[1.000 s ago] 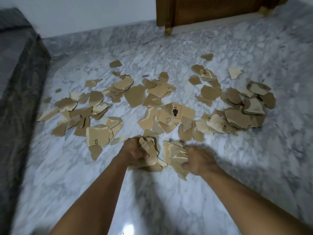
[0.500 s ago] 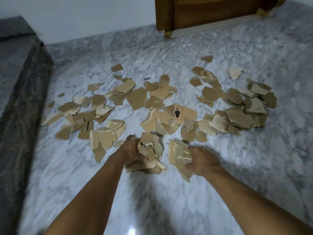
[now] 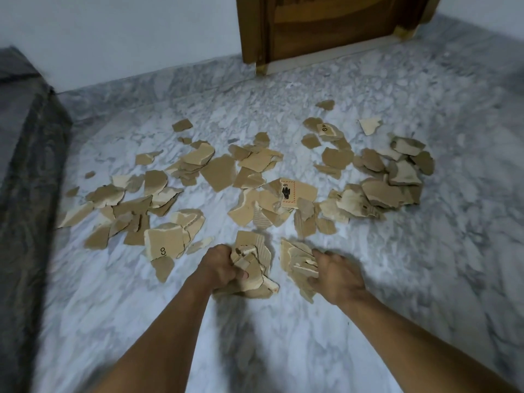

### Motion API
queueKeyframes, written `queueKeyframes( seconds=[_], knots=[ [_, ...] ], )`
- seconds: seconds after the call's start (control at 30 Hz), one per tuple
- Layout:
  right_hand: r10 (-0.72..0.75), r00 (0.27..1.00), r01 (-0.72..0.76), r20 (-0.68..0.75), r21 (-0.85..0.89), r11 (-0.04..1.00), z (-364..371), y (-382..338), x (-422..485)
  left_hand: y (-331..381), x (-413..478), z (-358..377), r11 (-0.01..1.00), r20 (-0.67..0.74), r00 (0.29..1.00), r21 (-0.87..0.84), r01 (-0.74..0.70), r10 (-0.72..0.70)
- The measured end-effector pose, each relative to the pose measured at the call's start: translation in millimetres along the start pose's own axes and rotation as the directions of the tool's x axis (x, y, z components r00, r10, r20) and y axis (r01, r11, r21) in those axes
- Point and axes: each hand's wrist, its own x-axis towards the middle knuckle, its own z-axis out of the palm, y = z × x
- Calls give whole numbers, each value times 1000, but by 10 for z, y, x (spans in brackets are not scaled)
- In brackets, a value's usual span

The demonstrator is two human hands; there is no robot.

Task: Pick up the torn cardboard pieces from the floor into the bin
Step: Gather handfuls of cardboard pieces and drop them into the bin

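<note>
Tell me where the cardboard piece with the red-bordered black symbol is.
In the head view, the printed piece lies centre, slightly right, atop the middle pile on the floor, just beyond the right hand.

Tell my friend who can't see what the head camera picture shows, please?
A left hand and a right hand each grip torn cardboard low over a marble floor. Many more pieces lie scattered on the floor beyond the hands, toward a wooden door. No bin is in view.
</note>
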Motion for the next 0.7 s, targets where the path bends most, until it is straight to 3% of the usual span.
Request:
queueKeyframes(
  seconds=[0.07,0.13,0.23,0.33,0.47,0.57,0.7],
  knots=[
    [121,992,-123,22,262,957,-108,17,-53,95,-70,-16,995,25,998,-83,-48,51],
    [256,966,-222,48,662,716,-317,68,-97,286,-193,-66,964,21,995,-249,-90,98],
    [287,957,-154,38,908,391,-739,133,-229,753,-373,-207,874,-24,983,-454,-172,182],
    [337,941,-76,2,976,206,-1115,173,-457,1413,-601,-369,782,15,936,-554,-285,352],
    [558,826,65,-80,997,47,-1555,478,-874,2335,-1025,-478,695,89,845,-617,-368,527],
    [626,770,134,-121,991,25,-1983,823,-1334,2961,-1338,-457,681,119,807,-616,-397,579],
    [733,656,235,-179,972,27,-2429,1425,-1967,3853,-1923,-219,633,45,759,-586,-506,649]
  ],
)
